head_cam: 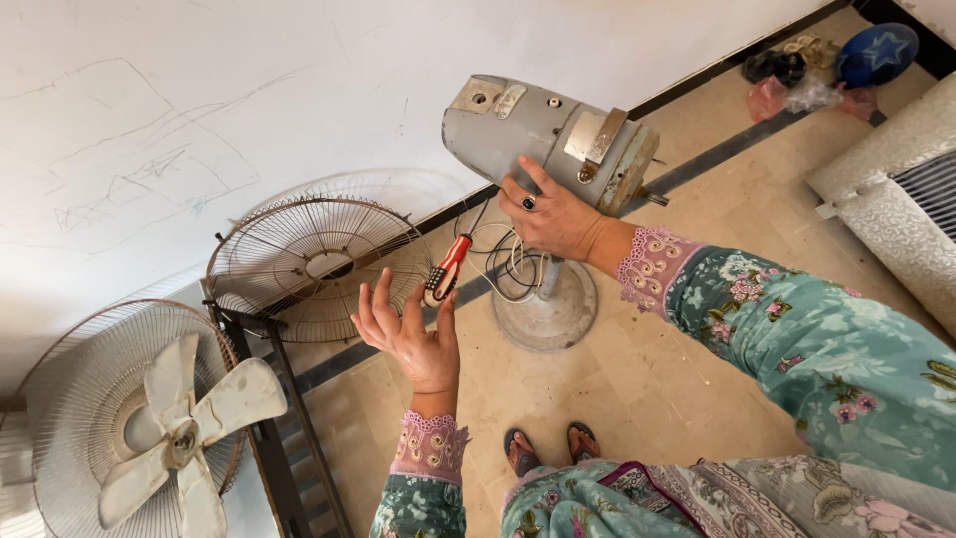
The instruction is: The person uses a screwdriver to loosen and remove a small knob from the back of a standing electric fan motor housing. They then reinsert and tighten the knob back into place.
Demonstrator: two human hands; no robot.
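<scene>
My right hand (553,214), with a dark ring on one finger, grips the underside of a grey fan motor housing (543,134) that sits on a pedestal stand with a round base (546,309). White and black cord (503,264) loops beside the pole. My left hand (408,334) is raised palm up with its fingers spread. A screwdriver with a red, black and white handle (445,271) is pinched between its thumb and forefinger, left of the stand. My sandalled feet (548,448) are on the tiled floor below.
A bare wire fan guard (314,264) leans on the white wall. A second guard with pale fan blades (169,423) lies at the lower left beside a dark metal frame (269,399). Shoes, a pink bag (787,85) and a blue round object (876,52) are at the top right, with a pale padded piece (896,199) on the right.
</scene>
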